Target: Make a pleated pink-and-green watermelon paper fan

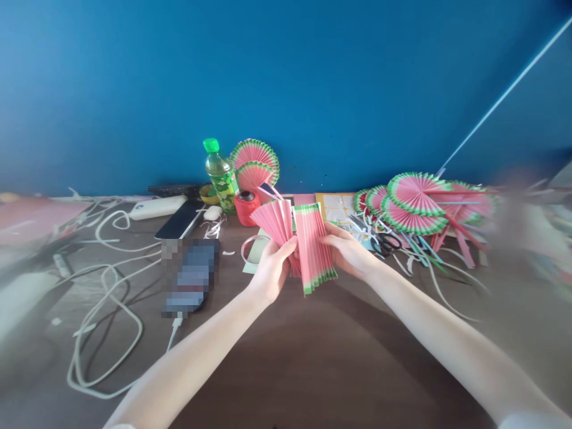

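Two bare forearms [196, 351] are converging over a brown desk [277, 369]. The left hand [273, 266], nearly closed, is gripping pink pleated paper [274, 220] that is flaring upward; the right hand [345, 247], thumb and fingers pinched together, is holding upright green-edged pleated paper [313, 247] just beside it. Whether they are joined, I cannot tell. Beyond, a red spool [245, 211] and a plastic bottle [222, 182] are standing near round, ridged fans [254, 156] before a blue wall [313, 89].
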The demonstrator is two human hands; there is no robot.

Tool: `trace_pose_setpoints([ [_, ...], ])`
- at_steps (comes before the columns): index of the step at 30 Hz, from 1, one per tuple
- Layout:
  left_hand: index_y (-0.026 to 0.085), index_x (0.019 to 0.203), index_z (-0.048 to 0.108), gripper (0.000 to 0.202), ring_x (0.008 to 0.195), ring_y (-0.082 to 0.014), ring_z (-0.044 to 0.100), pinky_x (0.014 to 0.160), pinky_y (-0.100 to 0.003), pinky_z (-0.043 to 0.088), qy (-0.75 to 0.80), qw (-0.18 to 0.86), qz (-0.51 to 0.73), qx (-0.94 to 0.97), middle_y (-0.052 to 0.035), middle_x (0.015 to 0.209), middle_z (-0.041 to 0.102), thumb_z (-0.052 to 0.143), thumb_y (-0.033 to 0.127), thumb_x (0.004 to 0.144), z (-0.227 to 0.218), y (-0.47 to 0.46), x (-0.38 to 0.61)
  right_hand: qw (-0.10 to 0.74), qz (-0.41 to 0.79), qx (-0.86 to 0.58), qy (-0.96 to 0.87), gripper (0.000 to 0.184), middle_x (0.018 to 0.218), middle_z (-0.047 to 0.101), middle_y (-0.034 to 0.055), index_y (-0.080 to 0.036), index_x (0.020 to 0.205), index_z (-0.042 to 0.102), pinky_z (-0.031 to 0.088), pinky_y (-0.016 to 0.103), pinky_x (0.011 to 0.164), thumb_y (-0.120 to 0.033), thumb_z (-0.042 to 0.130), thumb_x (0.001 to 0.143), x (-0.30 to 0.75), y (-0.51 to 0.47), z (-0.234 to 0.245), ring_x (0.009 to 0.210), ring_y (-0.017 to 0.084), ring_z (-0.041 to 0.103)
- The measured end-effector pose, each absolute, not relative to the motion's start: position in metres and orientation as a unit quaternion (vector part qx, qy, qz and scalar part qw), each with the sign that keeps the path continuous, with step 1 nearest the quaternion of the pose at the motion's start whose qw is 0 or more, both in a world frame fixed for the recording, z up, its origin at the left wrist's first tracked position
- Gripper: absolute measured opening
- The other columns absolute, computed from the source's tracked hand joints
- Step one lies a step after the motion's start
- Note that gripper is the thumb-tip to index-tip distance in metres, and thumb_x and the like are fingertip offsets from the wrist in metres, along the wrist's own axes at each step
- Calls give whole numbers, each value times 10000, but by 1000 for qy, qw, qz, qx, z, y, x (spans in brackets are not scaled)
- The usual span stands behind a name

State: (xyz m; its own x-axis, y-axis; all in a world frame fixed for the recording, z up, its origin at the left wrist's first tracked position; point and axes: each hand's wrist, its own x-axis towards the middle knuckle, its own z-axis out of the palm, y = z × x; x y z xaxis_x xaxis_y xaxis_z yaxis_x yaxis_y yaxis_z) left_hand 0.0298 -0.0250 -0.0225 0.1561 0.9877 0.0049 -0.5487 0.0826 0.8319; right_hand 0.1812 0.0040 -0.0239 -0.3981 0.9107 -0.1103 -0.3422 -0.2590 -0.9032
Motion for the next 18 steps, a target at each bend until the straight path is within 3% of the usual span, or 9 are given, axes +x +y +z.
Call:
trace_pose_setpoints([
  [4, 142, 772, 572, 192, 587, -122, 562, 517, -227, 413, 326, 660, 561, 379, 2, 628, 588, 681, 286, 709, -25, -25, 29, 439, 723, -325, -424, 367, 953, 666, 9, -230, 1015, 559, 478, 346, 784, -144, 570, 658, 180, 3, -24, 905, 201, 615],
  [9, 144, 906, 590, 261, 703, -150, 607, 579, -234, 449, 363, 631, 557, 400, -37, 792, 653, 683, 290, 710, -29, -25, 27, 430, 714, -318, -451, 334, 948, 662, 11, -219, 1008, 578, 457, 348, 837, -137, 559, 685, 177, -3, -24, 944, 194, 597],
  [15, 145, 895, 593, 284, 564, -117, 553, 520, -227, 410, 408, 624, 529, 406, -11, 692, 622, 687, 321, 694, -35, -24, 27, 423, 685, -298, -512, 288, 967, 640, 40, -207, 1035, 572, 452, 346, 842, -307, 607, 768, 173, -9, -29, 927, 188, 586],
  [18, 140, 897, 592, 283, 648, -132, 573, 598, -230, 430, 409, 621, 526, 413, -20, 724, 623, 697, 291, 682, -38, -25, 29, 433, 632, -328, -552, 290, 956, 626, 35, -196, 1007, 585, 440, 340, 857, -333, 637, 756, 169, -13, -30, 904, 177, 579],
])
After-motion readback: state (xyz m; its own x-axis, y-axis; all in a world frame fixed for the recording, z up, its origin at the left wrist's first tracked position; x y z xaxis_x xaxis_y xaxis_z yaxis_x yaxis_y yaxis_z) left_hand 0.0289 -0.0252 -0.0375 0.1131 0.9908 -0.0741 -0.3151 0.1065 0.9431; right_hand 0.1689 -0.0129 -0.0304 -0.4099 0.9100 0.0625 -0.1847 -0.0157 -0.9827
